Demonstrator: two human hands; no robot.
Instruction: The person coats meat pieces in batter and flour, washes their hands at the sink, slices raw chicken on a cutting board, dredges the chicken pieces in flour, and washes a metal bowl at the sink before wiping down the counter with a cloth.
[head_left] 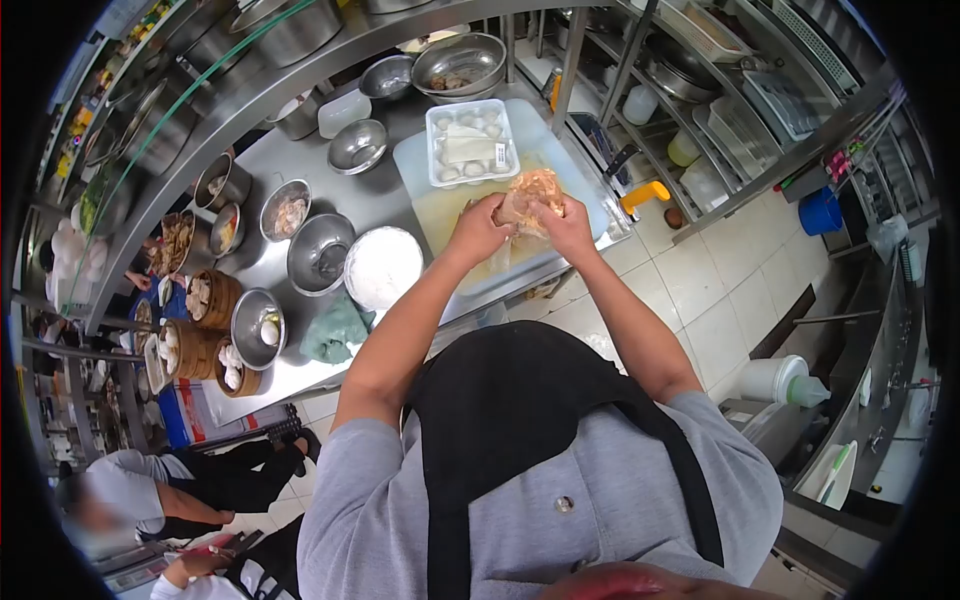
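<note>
Both my hands hold what looks like a clear plastic bag of orange and whitish food [535,190], over the cutting board [412,165]. My left hand [482,230] grips its left side, and the fingers of my right hand [566,228] close round its right side. A thin, pale flap hangs below, between the hands. Just beyond them, a clear plastic tray [433,135] holds several round white pieces, partly covered by a pale sheet with a label. The exact kind of food is hard to make out.
Left of my arms stand a bowl of white powder [384,268], a green cloth [335,330], metal bowls [320,254] and bamboo steamers [212,300]. A yellow-handled tool [644,196] juts past the table's right edge. Shelving [690,130] stands to the right. Two people [130,485] are at lower left.
</note>
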